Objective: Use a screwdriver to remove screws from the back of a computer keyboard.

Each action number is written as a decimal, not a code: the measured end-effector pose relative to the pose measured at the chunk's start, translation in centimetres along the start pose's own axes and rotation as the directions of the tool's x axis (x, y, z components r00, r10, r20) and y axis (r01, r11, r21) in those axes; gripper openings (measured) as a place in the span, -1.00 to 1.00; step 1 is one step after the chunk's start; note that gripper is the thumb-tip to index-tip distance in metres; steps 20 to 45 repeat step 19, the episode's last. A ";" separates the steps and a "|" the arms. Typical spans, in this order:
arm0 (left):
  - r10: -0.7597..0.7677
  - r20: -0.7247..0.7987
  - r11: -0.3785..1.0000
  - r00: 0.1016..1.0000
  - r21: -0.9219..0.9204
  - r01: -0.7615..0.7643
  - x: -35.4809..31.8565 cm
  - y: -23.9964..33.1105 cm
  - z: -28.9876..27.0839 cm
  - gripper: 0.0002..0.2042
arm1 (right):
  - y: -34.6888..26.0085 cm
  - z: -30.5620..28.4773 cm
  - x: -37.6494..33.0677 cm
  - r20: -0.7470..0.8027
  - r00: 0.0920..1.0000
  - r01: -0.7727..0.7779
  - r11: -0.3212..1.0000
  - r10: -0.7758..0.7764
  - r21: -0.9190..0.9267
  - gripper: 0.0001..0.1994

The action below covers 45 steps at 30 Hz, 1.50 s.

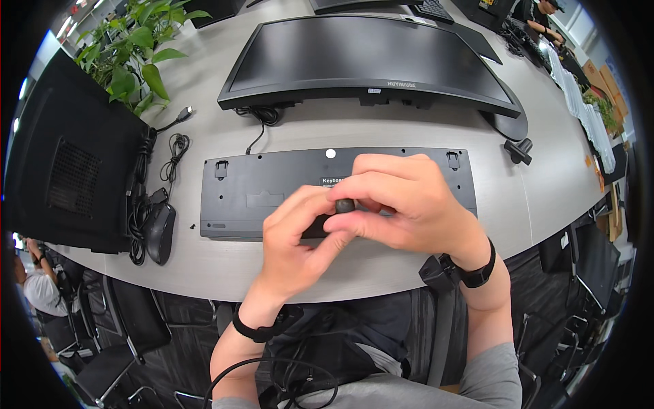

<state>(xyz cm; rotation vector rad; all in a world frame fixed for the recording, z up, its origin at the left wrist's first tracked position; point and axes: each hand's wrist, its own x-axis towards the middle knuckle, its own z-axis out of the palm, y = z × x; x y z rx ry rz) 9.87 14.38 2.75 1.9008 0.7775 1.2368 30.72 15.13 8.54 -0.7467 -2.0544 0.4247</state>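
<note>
Lighting: bright, even overhead office light w/ ceiling strips seen at top left; table (381,129) reads pale grey, shadows soft and short, e.g. under monitor (368,58) and beneath the hands. Glare: mild sheen on the dark monitor screen, no blown-out patches except near far right windows. Quality: centre sharp, slight softness on fingers; strong fisheye bend twd rim, black vignette in corners, edge detail small and smeared.
</note>
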 end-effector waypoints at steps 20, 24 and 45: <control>0.020 0.049 0.996 0.999 0.087 -0.025 -0.4 -0.4 -0.6 -0.66 | 0.0 0.7 -0.6 -0.011 1.000 0.000 1.000 0.000 -0.023 -0.64; 0.020 0.049 0.996 0.999 0.087 -0.025 -0.4 -0.4 -0.6 -0.66 | 0.0 0.7 -0.6 -0.011 1.000 0.000 1.000 0.000 -0.023 -0.64; 0.020 0.049 0.996 0.999 0.087 -0.025 -0.4 -0.4 -0.6 -0.66 | 0.0 0.7 -0.6 -0.011 1.000 0.000 1.000 0.000 -0.023 -0.64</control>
